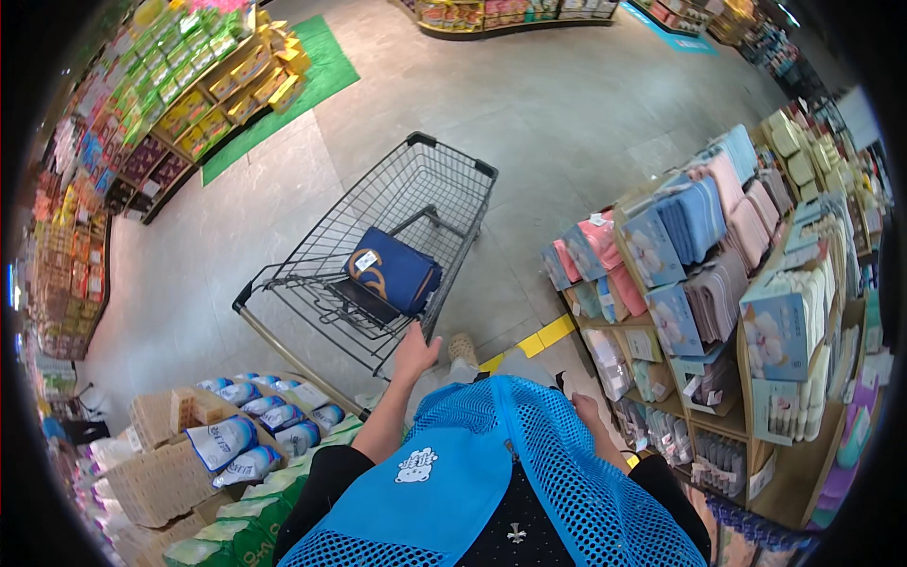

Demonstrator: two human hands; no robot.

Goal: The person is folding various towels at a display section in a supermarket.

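My left hand (pixel 417 352) rests at the rear corner of a black wire shopping cart (pixel 340 234), its fingers partly hidden by the wrist and cart frame. Inside the cart lies a folded dark blue fabric bag (pixel 397 266) with a tan design and a white tag. My right hand (pixel 587 410) is low beside the blue mesh vest (pixel 524 418) on my body, near a dark strap; its fingers are too hidden to read. The cart's pale handle bar (pixel 297 361) runs to the left of my left arm.
Shelves of folded towels (pixel 691 220) stand close on the right. Packaged goods and woven baskets (pixel 152 478) are piled at lower left. A display of green and yellow packs (pixel 205 106) stands on a green mat (pixel 319 71) at upper left. Yellow tape (pixel 545 333) marks the floor.
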